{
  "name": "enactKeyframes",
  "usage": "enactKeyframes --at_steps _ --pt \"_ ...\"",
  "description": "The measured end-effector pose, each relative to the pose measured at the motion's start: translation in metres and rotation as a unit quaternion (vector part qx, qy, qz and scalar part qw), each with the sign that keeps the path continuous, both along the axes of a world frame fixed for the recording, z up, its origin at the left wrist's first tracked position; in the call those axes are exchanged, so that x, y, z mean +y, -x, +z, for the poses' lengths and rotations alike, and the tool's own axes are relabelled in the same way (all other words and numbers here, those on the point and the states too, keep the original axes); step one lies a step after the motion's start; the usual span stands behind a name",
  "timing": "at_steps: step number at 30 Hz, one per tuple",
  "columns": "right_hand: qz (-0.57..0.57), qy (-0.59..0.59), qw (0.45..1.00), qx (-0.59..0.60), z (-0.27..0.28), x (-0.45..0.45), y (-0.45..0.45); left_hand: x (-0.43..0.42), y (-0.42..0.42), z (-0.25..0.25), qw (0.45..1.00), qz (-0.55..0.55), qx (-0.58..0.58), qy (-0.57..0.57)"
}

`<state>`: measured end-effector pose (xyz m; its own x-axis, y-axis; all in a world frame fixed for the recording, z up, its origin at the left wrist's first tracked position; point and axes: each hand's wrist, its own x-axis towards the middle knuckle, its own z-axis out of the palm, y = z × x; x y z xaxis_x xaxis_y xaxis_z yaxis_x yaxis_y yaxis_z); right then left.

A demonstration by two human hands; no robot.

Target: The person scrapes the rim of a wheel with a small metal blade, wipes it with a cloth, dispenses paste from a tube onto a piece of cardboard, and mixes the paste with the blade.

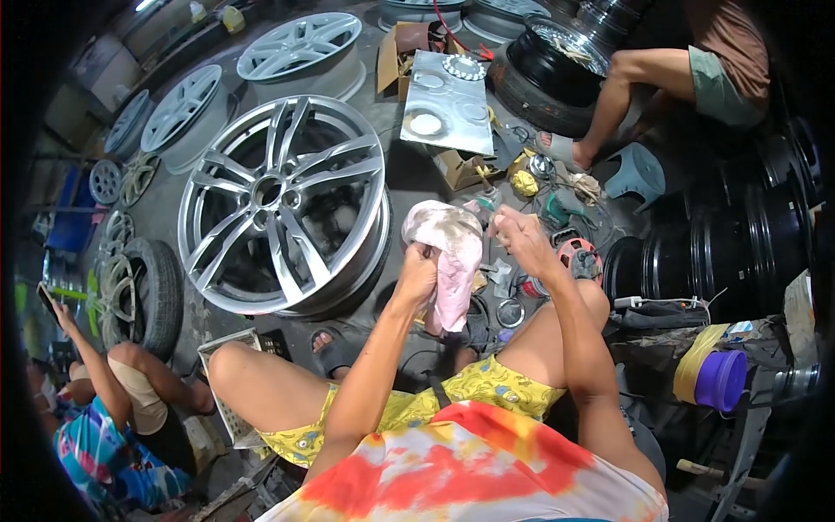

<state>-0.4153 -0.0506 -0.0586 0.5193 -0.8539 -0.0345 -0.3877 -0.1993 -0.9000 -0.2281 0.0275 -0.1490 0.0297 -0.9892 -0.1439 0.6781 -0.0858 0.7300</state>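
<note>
Pinched by the left hand (pixel 417 277), the stained pink cloth (pixel 454 283) hung lengthwise toward the yellow shorts (pixel 496 387), beside the right hand (pixel 524 239), whose grip I could not tell.

I count one pinkish cloth (pixel 454 270), one large silver wheel (pixel 268 209), at least five pale grey wheels (pixel 348 83), two cardboard boxes (pixel 390 65), one purple tub (pixel 722 380), one stool (pixel 634 172), at least two other people (pixel 732 74)
</note>
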Motion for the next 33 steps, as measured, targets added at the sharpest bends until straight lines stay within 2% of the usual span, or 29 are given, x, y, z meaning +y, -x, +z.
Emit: enactKeyframes --at_steps 5,7,12,17,20,23,25,26,27,30,33 --pt "0.037 0.052 0.996 0.068 -0.017 0.002 -0.008 -0.001 0.001 0.002 1.000 0.030 0.005 -0.005" --pt "0.046 0.054 0.994 0.084 -0.016 0.007 -0.014 -0.002 -0.002 -0.004 0.999 -0.004 -0.051 0.000" --pt "0.092 0.107 0.983 0.118 -0.020 0.015 -0.018 -0.004 -0.001 -0.015 0.992 0.026 -0.121 -0.002" --pt "0.114 0.086 0.982 0.124 -0.021 0.016 -0.019 0.001 0.001 0.008 0.977 0.061 -0.200 0.031" --pt "0.104 0.100 0.984 0.099 -0.024 0.014 -0.018 -0.003 0.005 0.000 0.958 0.123 -0.232 0.112" --pt "0.074 0.079 0.993 0.043 -0.027 0.010 -0.016 -0.001 0.011 0.009 0.954 0.144 -0.235 0.114" --pt "-0.022 0.078 0.991 0.109 -0.023 0.009 -0.016 0.000 0.014 0.009 0.958 0.145 -0.225 0.106" --pt "-0.032 0.107 0.985 0.129 -0.020 0.010 -0.018 0.002 0.014 0.012 0.952 0.123 -0.258 0.106" --pt "-0.031 0.108 0.985 0.128 -0.016 0.012 -0.019 0.003 0.014 0.015 0.946 0.101 -0.290 0.106" --pt "-0.042 0.164 0.979 0.112 -0.009 0.013 -0.020 0.005 0.008 0.028 0.951 0.084 -0.275 0.113" --pt "-0.016 0.213 0.964 0.157 -0.014 0.009 -0.016 0.008 0.008 0.033 0.952 0.075 -0.263 0.136"
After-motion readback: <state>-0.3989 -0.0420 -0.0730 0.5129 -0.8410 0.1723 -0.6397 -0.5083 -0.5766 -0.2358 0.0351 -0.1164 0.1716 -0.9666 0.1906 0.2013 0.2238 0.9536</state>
